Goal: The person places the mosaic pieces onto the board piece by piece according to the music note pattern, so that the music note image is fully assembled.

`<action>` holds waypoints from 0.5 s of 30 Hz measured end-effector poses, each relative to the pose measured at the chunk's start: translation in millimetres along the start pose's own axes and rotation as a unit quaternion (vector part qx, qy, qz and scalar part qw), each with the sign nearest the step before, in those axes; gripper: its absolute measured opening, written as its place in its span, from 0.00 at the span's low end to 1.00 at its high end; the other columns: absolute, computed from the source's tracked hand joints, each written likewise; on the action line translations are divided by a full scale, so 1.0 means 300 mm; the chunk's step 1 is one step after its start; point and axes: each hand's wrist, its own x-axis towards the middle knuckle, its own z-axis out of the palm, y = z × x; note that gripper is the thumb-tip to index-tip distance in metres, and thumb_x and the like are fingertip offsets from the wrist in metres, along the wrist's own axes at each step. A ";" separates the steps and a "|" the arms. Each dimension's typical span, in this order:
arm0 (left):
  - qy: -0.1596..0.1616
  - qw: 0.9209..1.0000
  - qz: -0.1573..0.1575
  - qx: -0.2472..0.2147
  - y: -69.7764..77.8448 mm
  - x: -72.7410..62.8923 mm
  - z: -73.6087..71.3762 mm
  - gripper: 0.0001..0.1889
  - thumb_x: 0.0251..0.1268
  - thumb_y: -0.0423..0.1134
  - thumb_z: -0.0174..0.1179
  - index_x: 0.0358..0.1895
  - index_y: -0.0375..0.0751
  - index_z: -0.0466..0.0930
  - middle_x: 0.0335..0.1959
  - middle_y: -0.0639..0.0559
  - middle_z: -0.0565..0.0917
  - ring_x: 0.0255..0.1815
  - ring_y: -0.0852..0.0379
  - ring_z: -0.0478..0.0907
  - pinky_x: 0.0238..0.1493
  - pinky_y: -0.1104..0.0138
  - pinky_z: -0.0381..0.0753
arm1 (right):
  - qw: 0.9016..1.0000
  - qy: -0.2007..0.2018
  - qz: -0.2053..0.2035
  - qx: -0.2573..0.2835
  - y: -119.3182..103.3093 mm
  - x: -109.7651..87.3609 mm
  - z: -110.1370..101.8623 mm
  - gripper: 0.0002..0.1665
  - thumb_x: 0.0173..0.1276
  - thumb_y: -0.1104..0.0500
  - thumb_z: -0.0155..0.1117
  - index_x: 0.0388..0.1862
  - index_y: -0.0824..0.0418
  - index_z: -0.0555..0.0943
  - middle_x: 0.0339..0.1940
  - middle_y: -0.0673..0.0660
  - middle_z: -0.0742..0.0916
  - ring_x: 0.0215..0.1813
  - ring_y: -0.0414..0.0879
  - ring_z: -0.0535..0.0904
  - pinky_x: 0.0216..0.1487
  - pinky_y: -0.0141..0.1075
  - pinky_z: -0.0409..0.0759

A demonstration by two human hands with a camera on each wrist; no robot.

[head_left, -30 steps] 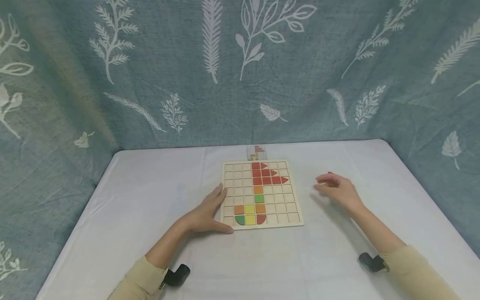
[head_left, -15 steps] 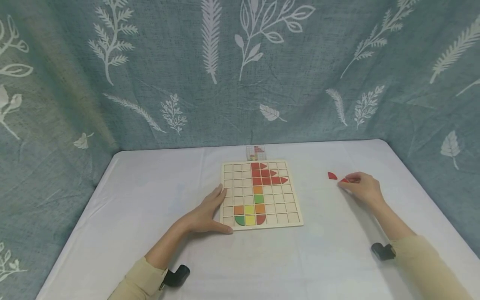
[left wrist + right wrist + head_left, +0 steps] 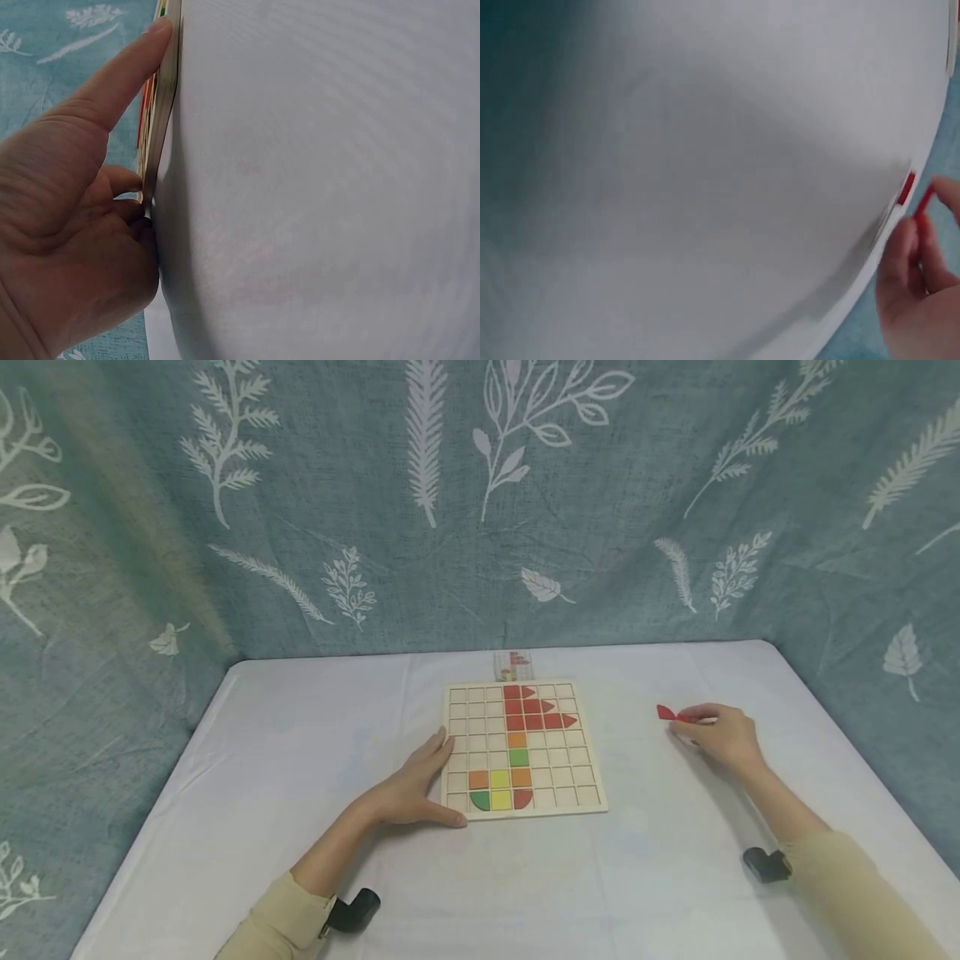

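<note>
A wooden grid board [image 3: 476, 739] lies on the table with coloured tiles set in its cells: three red rows ending in points, and orange, green and yellow pieces below. Against its near left corner rests my left hand [image 3: 412, 785], the thumb at the near edge and the other fingers spread along the left side. Off to the board's right, my right hand [image 3: 723, 735] pinches a small red tile [image 3: 924, 201] between thumb and fingertips, tilted over the table. Just left of the fingertips, a red quarter-round tile [image 3: 664, 712] lies on the cloth.
A small clear card [image 3: 504, 666] printed with a similar pattern lies behind the board's far edge. A white cloth [image 3: 300, 735] covers the table, and a blue-green leaf-patterned curtain [image 3: 337, 485] hangs behind it.
My right hand first moved right and away from the board, uncovering the quarter-round tile. Since then the pinched red tile has shifted slightly left, towards that tile. My left hand stays put.
</note>
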 end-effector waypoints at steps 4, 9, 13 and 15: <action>0.000 1.000 0.001 0.001 -0.001 -0.002 -0.001 0.64 0.42 0.55 0.77 0.78 0.38 0.43 0.80 0.42 0.37 0.79 0.43 0.33 0.74 0.45 0.45 | 0.997 -0.027 -0.006 0.066 -0.037 -0.020 0.022 0.33 0.66 0.43 0.66 0.57 0.68 0.79 0.50 0.67 0.85 0.42 0.49 0.85 0.36 0.30 0.80; 0.000 1.000 -0.001 -0.002 0.002 -0.004 -0.003 0.64 0.42 0.55 0.77 0.78 0.38 0.43 0.80 0.42 0.37 0.79 0.44 0.33 0.74 0.46 0.45 | 0.989 -0.050 -0.022 0.135 -0.096 -0.035 0.076 0.33 0.66 0.43 0.67 0.59 0.65 0.79 0.54 0.63 0.85 0.44 0.40 0.84 0.44 0.30 0.80; -0.002 1.000 0.003 -0.002 0.003 -0.006 -0.006 0.64 0.43 0.55 0.77 0.78 0.37 0.43 0.80 0.41 0.37 0.79 0.42 0.33 0.74 0.45 0.44 | 0.982 -0.075 -0.031 0.169 -0.147 -0.047 0.128 0.30 0.64 0.45 0.69 0.58 0.64 0.79 0.54 0.61 0.84 0.46 0.41 0.83 0.47 0.33 0.81; -0.004 1.000 0.004 -0.001 0.003 -0.005 -0.007 0.64 0.43 0.55 0.77 0.78 0.37 0.43 0.80 0.41 0.37 0.79 0.42 0.33 0.74 0.45 0.44 | 0.979 -0.091 -0.036 0.178 -0.176 -0.053 0.155 0.29 0.63 0.47 0.70 0.57 0.63 0.80 0.53 0.60 0.85 0.47 0.44 0.83 0.47 0.35 0.81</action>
